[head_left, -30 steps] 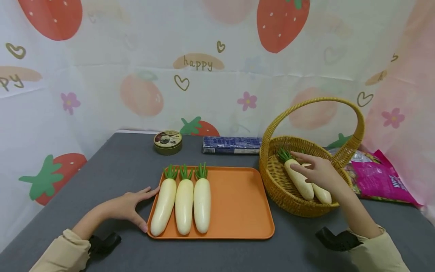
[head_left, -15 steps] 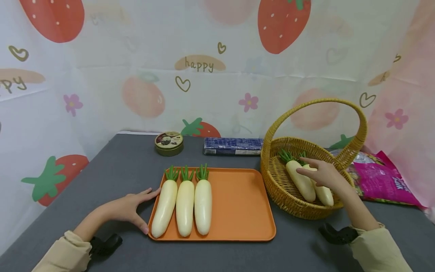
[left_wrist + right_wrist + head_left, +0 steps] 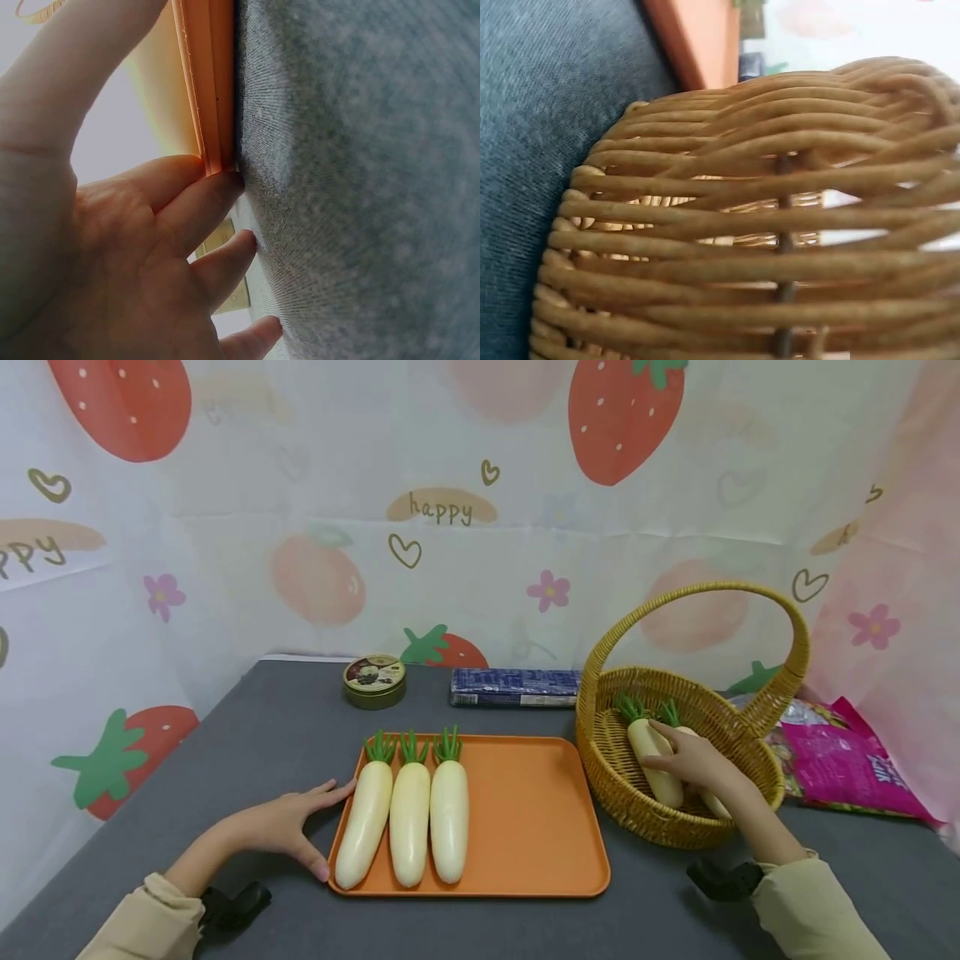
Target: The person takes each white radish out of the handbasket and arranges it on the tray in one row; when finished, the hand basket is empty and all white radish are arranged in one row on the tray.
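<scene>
Three white radishes [image 3: 409,822] with green tops lie side by side on the left half of an orange tray [image 3: 532,818]. My left hand [image 3: 281,827] rests against the tray's left edge, thumb and fingers spread; in the left wrist view, fingertips touch its orange rim [image 3: 212,90]. On the right stands a wicker basket [image 3: 648,827] holding two more white radishes. My right hand [image 3: 693,764] reaches in and touches the nearer white radish [image 3: 663,785], thumb and index finger extended over it. Its other fingers are hidden. The right wrist view shows only the basket's weave [image 3: 742,262] up close.
Behind the tray stand a round tin [image 3: 375,683] and a long blue package [image 3: 517,687]. A pink bag [image 3: 847,760] lies right of the basket. The basket's tall handle [image 3: 708,589] arches above the right hand. A patterned cloth hangs behind the grey table [image 3: 285,743].
My right hand has lowered from above the basket's radishes onto the left one, whose lower end has shifted slightly left. My left hand stays at the tray's edge.
</scene>
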### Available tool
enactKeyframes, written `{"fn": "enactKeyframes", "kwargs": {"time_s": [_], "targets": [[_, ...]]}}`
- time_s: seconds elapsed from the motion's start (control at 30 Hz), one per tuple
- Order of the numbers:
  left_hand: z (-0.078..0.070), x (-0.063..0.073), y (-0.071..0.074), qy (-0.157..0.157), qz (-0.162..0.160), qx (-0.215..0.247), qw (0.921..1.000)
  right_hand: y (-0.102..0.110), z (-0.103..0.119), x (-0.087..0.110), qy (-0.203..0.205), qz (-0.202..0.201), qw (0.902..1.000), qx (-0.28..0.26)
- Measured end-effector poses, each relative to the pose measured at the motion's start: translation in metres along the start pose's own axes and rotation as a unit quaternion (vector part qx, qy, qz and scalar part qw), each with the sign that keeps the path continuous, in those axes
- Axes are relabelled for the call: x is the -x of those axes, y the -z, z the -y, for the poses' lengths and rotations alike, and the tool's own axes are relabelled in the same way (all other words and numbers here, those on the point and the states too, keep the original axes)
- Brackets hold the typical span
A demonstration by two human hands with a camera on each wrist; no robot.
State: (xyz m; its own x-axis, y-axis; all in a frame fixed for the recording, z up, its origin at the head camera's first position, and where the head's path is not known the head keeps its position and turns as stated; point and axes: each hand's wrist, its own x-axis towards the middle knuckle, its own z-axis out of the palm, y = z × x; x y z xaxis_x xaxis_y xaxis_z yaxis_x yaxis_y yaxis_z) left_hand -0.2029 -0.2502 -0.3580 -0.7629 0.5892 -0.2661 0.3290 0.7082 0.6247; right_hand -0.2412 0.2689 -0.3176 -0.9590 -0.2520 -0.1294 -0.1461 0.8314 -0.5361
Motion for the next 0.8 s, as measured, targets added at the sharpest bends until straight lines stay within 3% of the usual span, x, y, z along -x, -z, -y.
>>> {"fn": "enactKeyframes", "kwargs": {"time_s": [0.13, 0.3, 0.43, 0.57, 0.8], "targets": [[0.000, 0.000, 0.000, 0.005, 0.001, 0.002, 1.0000, -0.002, 0.001, -0.003, 0.021, -0.017, 0.9990, 0.034], [-0.001, -0.001, 0.000, 0.010, -0.001, 0.003, 0.9999, 0.002, 0.000, -0.001, 0.006, 0.023, 0.9997, 0.005], [-0.002, -0.002, 0.000, 0.003, -0.002, 0.004, 1.0000, 0.003, -0.002, 0.000, 0.002, 0.041, 0.9984, -0.040], [-0.002, 0.000, 0.000, 0.001, -0.004, 0.006, 1.0000, 0.005, -0.002, 0.001, 0.005, 0.026, 0.9941, -0.106], [-0.001, 0.000, 0.000, -0.002, -0.007, 0.004, 1.0000, 0.013, 0.004, 0.013, 0.023, -0.001, 0.9758, -0.217]]}}
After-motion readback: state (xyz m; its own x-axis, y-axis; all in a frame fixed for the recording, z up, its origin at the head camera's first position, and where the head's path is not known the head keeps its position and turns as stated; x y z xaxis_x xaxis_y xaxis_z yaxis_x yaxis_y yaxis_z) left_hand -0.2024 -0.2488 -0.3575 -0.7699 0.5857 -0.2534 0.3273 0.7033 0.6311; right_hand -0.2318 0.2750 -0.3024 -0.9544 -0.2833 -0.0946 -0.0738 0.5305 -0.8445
